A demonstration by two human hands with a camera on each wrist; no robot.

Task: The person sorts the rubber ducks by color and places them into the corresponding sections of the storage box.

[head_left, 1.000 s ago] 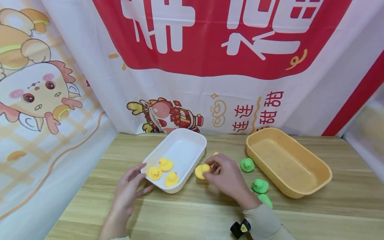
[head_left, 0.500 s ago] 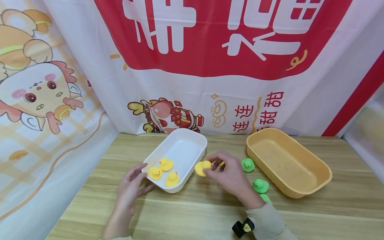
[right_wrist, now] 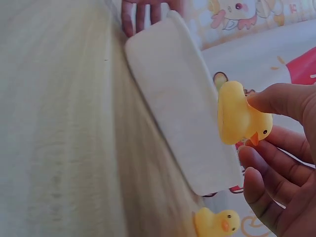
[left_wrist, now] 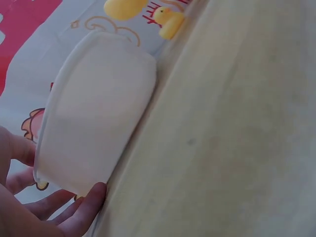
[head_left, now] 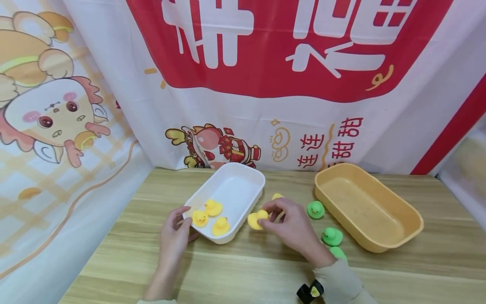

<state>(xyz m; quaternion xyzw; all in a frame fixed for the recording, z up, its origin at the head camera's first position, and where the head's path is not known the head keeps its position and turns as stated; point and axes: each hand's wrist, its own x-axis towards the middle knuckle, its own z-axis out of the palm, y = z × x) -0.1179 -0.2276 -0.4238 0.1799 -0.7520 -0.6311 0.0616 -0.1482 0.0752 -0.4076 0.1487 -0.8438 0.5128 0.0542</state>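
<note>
Leftmost, the left grip (head_left: 176, 234) is holding the white tub (head_left: 236, 190) at its near-left corner; just off the tub's right edge, the right grip (head_left: 290, 223) is pinching a yellow duck (head_left: 255, 221); green ducks (head_left: 332, 237) are lining the tan tub (head_left: 355, 209); counter (head_left: 452, 219) is extending beyond.

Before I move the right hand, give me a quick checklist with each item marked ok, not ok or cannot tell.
1. Right hand has the duck: ok, pinched between thumb and fingers.
2. Grip firm enough: cannot tell, pressure does not show.
3. Left hand on the white tub: ok, it holds the near end.
4. Room in the white tub: ok, three yellow ducks sit in the near end and the far end is bare.
5. Held duck over the white tub: not ok, it is beside the tub, outside the rim.
6. Green ducks out of the white tub: ok, those visible are near the orange tub.
</note>
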